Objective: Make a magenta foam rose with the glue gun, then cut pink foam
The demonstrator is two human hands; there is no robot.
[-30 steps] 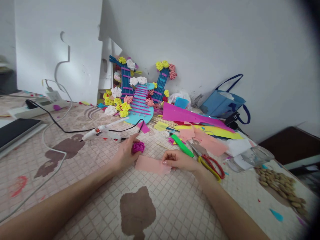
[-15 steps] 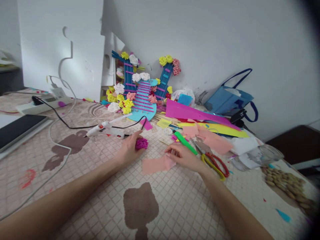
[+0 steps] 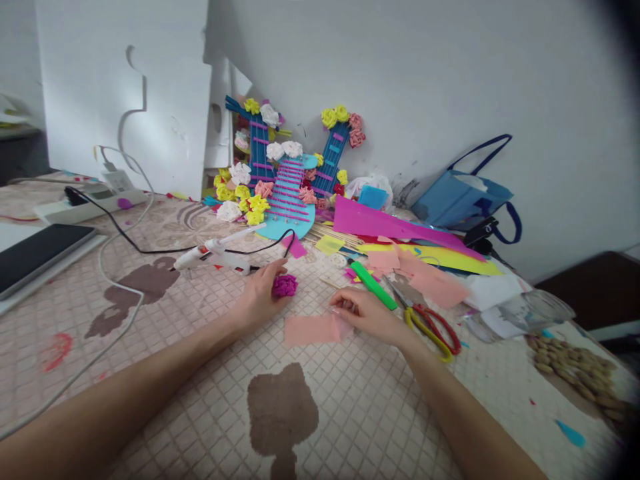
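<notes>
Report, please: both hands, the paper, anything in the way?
Left hand at purple flower. Right hand at right end of peach strip, mostly flat. Scissors nearby, seemingly not blocking.

Left grip point(image 3: 265, 293), right grip point(image 3: 364, 313), both curled

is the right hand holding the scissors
No, the scissors lie on the table beside the right hand, which is at the peach paper strip.

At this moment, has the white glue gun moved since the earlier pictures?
No; judged against the left brown patch on the tablecloth, the glue gun lies in the same place.
</notes>
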